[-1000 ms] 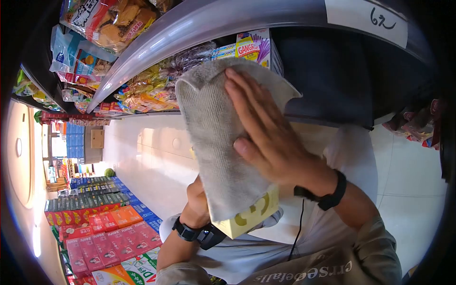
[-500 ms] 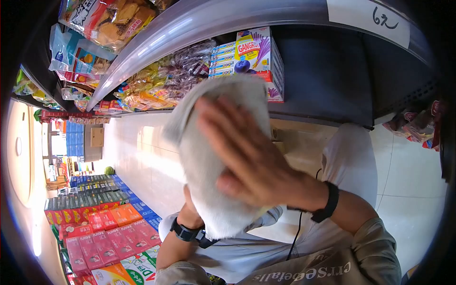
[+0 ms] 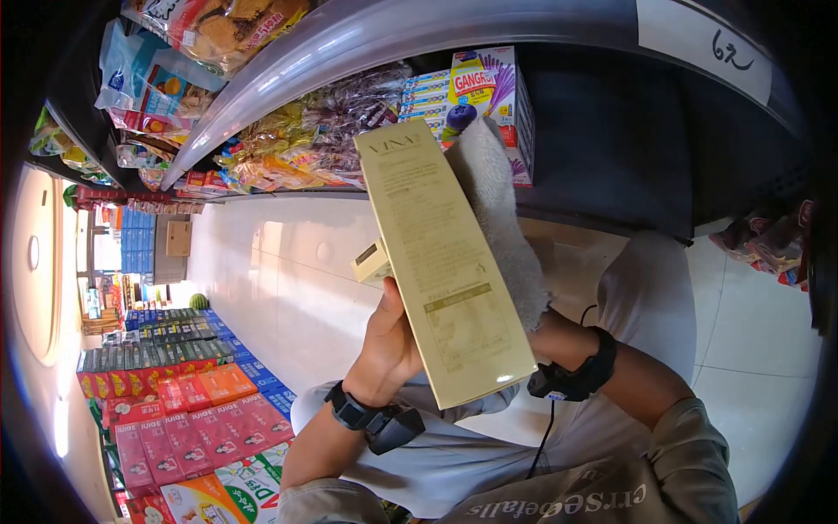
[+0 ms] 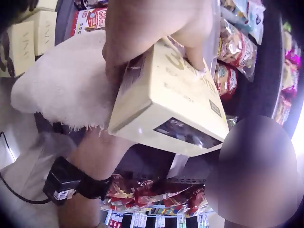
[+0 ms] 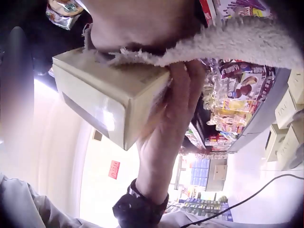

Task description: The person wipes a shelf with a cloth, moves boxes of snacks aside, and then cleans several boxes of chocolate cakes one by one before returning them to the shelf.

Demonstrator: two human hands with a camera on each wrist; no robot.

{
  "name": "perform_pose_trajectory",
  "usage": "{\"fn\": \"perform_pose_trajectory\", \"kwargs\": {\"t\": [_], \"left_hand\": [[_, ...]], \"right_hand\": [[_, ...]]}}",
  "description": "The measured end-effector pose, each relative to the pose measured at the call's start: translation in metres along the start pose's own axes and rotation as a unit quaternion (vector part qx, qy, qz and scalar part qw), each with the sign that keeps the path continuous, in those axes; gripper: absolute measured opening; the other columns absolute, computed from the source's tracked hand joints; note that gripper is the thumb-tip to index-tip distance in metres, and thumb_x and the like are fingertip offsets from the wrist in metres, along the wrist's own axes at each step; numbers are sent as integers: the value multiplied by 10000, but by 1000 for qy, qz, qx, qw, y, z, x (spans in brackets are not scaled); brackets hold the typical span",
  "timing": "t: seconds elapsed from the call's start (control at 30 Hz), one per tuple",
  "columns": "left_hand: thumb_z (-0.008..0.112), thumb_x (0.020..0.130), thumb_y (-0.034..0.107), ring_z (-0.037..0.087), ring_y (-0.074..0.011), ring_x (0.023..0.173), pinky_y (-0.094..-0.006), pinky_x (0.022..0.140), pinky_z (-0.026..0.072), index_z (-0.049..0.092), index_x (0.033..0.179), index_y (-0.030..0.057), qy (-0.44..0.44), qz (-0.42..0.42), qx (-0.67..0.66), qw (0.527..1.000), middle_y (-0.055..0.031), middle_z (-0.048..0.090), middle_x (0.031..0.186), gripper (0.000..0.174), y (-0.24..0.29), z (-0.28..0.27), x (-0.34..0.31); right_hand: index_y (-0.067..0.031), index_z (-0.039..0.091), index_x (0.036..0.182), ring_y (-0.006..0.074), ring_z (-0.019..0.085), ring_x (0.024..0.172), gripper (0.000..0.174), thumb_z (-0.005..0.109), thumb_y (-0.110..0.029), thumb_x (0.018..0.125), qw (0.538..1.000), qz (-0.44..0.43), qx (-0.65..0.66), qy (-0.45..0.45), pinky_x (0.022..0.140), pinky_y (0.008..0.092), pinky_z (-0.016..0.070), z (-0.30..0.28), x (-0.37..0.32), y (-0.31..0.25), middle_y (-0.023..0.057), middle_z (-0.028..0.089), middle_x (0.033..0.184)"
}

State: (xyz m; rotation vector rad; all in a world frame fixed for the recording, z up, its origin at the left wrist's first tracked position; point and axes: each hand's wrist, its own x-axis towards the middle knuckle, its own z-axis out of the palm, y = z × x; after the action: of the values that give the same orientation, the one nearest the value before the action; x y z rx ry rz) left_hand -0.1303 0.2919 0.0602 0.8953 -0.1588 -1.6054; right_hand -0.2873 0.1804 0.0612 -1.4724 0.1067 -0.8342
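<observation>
In the head view, a tall pale yellow carton point(image 3: 445, 271) printed "VINA" is held up, its text panel toward the head camera. My left hand point(image 3: 384, 349) grips its lower left side, thumb along the edge; in the left wrist view that hand point(image 4: 156, 23) reaches over the carton point(image 4: 166, 90). A grey cloth point(image 3: 502, 218) lies along the carton's right side. My right hand point(image 5: 142, 23) is on the cloth, against the carton in the right wrist view; its fingers are hidden, so I cannot tell how they lie.
Several similar cartons point(image 4: 19, 52) stand on the floor nearby. A dark shelf point(image 3: 602, 157) with a price label point(image 3: 707, 48) holds a stack of GANGRUI boxes point(image 3: 484, 92) and bagged snacks point(image 3: 297, 144). Red drink cartons point(image 3: 188, 437) line the left side.
The cloth and right hand, earlier moving over the carton's upper face, are now at its right side. The carton has turned, and its printed text panel now shows.
</observation>
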Motion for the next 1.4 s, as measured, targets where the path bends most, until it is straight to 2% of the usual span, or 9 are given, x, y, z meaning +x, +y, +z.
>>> {"fn": "perform_pose_trajectory", "kwargs": {"t": [0.17,0.3,0.73,0.87,0.93,0.97,1.13,1.27,1.4], "left_hand": [[624,890,310,548,-203,1131,-350,950,470,332,1370,38,14,75,169,983,-90,528,1260,624,0,24,-2],[654,853,155,578,-167,1055,-309,897,493,331,1343,18,47,91,176,979,-91,545,1207,602,-5,42,-1],[627,824,-63,569,-195,1063,-317,899,482,360,1311,26,198,260,316,891,-124,544,1198,562,27,52,6],[568,886,-3,584,-181,1036,-303,883,488,391,1293,15,202,302,326,873,-116,563,1174,444,37,45,7],[523,933,70,594,-178,1022,-300,874,493,412,1279,11,225,284,322,875,-116,572,1167,368,45,39,6],[417,989,222,611,-185,1000,-300,856,504,435,1264,7,224,266,311,885,-116,582,1165,350,49,36,6],[363,985,441,522,-279,1169,-430,974,445,373,1366,58,-29,184,54,981,-136,489,1329,540,60,15,2],[357,960,526,461,-288,1244,-443,1016,411,317,1413,71,-165,123,34,978,-138,436,1387,644,56,-1,4],[389,944,540,458,-272,1251,-430,1032,400,288,1426,70,-107,79,69,989,-130,427,1395,681,47,-4,3]], "right_hand": [[-13,40,1480,295,123,1422,740,487,-175,914,996,-2,-37,86,1137,341,143,-22,5,18,199,114,1530],[-14,27,1480,302,124,1421,785,523,-164,891,991,26,-18,133,1136,345,147,-39,2,36,200,103,1532],[-17,-16,1480,325,126,1418,940,640,-127,815,1000,17,-11,19,1134,361,161,2,-2,34,201,64,1537],[-18,-29,1480,332,127,1417,990,676,-115,792,998,21,56,23,1133,366,165,17,4,48,202,53,1539],[-4,6,1480,327,156,1410,971,683,-130,795,980,42,192,36,1129,373,174,27,3,62,209,88,1531],[-2,19,1480,323,173,1406,963,684,-131,795,983,46,172,36,1126,374,183,27,-2,63,210,110,1527],[1,64,1479,307,264,1375,956,702,-136,780,950,121,280,64,1110,376,229,21,-9,53,207,210,1501],[5,68,1477,327,313,1348,958,704,-131,773,992,50,104,54,1095,386,262,7,-10,55,224,236,1484],[21,38,1466,391,334,1320,972,699,-130,769,992,-59,-44,100,1080,417,282,0,2,53,276,245,1453]]}}
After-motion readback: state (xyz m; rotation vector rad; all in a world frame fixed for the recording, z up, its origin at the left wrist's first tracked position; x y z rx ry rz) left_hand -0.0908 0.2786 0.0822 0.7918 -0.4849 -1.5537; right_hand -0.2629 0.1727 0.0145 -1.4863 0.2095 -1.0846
